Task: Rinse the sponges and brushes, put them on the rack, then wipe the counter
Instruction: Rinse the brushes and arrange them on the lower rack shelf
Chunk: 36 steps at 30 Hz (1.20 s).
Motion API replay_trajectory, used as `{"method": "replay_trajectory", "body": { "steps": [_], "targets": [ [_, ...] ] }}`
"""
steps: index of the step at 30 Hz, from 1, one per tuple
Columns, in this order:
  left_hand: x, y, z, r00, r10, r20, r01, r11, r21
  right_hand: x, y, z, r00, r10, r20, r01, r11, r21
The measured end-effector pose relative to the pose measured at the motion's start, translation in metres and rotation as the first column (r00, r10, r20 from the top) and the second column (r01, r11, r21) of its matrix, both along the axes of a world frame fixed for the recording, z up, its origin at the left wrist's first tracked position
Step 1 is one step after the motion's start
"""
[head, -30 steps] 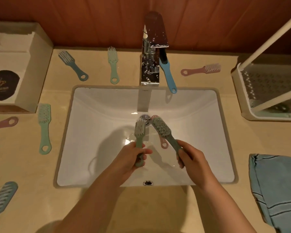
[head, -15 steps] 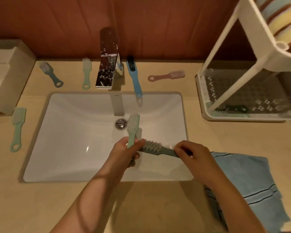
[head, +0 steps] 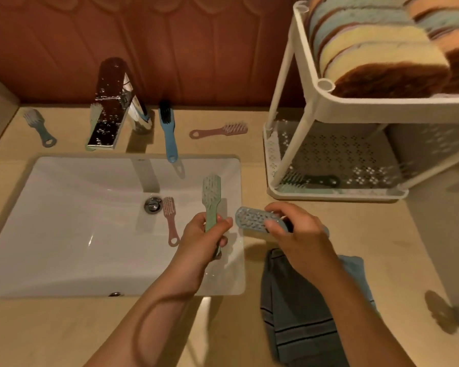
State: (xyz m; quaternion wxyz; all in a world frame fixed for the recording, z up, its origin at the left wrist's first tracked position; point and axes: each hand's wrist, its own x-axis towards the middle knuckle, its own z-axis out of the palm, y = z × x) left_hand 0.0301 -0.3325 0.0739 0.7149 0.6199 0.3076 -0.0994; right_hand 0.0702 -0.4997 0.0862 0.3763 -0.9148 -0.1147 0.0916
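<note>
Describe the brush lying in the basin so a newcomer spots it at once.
Start at the white sink; just right of its metal drain lies a pink brush, bristle head toward the faucet, looped handle toward the near rim. It is the only brush lying in the sink; the other pink brush lies on the counter near the rack.

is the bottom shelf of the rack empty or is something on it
Not empty. At least one brush with a dark handle lies flat on the bottom shelf of the rack, near its front left corner.
</note>
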Motion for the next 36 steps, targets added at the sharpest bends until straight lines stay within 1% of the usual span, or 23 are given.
{"method": "replay_trajectory", "body": {
  "steps": [2,4,8,10,12,13,16,20,23,26,29,31,32,34,36],
  "targets": [
    [0.008,-0.004,0.001,1.000,0.004,-0.006,-0.004,1.000,0.030,0.018,-0.021,-0.003,0.996,-0.086,-0.012,0.086,0.996,-0.011],
    [0.015,-0.005,0.003,0.999,0.020,-0.030,-0.020,1.000,0.012,0.037,-0.039,-0.009,0.990,-0.137,0.027,0.138,0.990,-0.014],
    [0.017,-0.006,0.005,0.998,0.027,-0.052,-0.029,0.999,-0.028,0.068,-0.057,-0.027,0.967,-0.253,0.019,0.254,0.967,-0.022],
    [0.018,-0.007,0.004,0.998,0.012,-0.067,-0.014,0.999,-0.034,0.086,-0.060,-0.034,0.953,-0.294,0.076,0.299,0.951,-0.075],
    [0.021,-0.007,0.001,0.995,-0.002,-0.098,0.000,1.000,-0.018,0.105,-0.059,-0.041,0.946,-0.294,0.133,0.314,0.934,-0.169],
    [0.024,-0.005,0.000,0.994,0.001,-0.113,-0.002,1.000,-0.009,0.116,-0.057,-0.046,0.946,-0.291,0.141,0.314,0.929,-0.195],
    [0.029,-0.003,-0.001,0.991,0.000,-0.134,-0.003,1.000,-0.022,0.145,-0.049,-0.058,0.956,-0.264,0.129,0.283,0.946,-0.156],
    [0.030,0.000,0.001,0.990,-0.019,-0.141,0.011,0.998,-0.058,0.170,-0.039,-0.058,0.975,-0.202,0.095,0.218,0.949,-0.228],
    [0.029,0.005,0.002,0.989,-0.021,-0.145,0.013,0.999,-0.051,0.181,-0.036,-0.060,0.989,-0.126,0.076,0.141,0.959,-0.246],
    [0.025,0.010,0.004,0.991,0.012,-0.131,-0.023,0.997,-0.080,0.184,-0.037,-0.067,0.998,-0.051,0.033,0.058,0.960,-0.274],
    [0.022,0.014,0.008,0.992,0.046,-0.120,-0.057,0.995,-0.087,0.184,-0.038,-0.068,0.997,-0.038,0.072,0.058,0.949,-0.309],
    [0.021,0.016,0.009,0.993,0.039,-0.107,-0.047,0.996,-0.075,0.180,-0.040,-0.065,0.991,-0.081,0.103,0.106,0.957,-0.268],
    [0.021,0.016,0.009,0.995,0.021,-0.095,-0.027,0.998,-0.063,0.175,-0.041,-0.062,0.987,-0.119,0.104,0.138,0.969,-0.206],
    [0.022,0.016,0.009,0.998,-0.033,-0.062,0.032,0.999,-0.022,0.156,-0.042,-0.050,0.978,-0.189,0.087,0.193,0.981,-0.033],
    [0.023,0.012,0.008,0.994,-0.104,-0.027,0.104,0.994,0.015,0.124,-0.041,-0.032,0.980,-0.198,-0.004,0.197,0.974,0.113]
  ]
}}
